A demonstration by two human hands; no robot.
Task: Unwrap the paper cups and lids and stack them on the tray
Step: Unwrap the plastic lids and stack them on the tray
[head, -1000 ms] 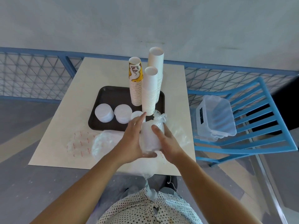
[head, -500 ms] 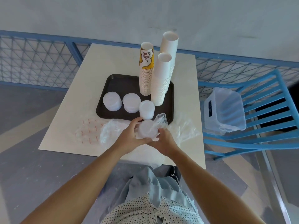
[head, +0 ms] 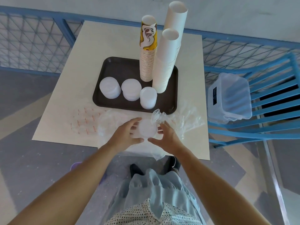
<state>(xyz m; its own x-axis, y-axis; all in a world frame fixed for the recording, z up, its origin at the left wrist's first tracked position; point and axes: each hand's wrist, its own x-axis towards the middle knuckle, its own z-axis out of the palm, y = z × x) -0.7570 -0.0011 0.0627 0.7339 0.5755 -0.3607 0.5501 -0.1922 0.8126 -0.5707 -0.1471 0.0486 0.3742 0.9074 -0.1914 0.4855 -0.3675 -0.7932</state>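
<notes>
Head view: left hand (head: 125, 136) and right hand (head: 168, 138) curl round the lids (head: 146, 129); best hold them level while stripping the wrap (head: 156, 115), so none spill.

Table (head: 78, 65): cream square top, mid-scene.
Railing (head: 32, 41): blue metal with diamond mesh, running along the far side.
Chair (head: 267, 108): blue, slatted, right of the table; a clear plastic container (head: 230, 98) rests on it.
Floor (head: 24, 159): grey with paler angled bands.
Light: soft, even.
</notes>
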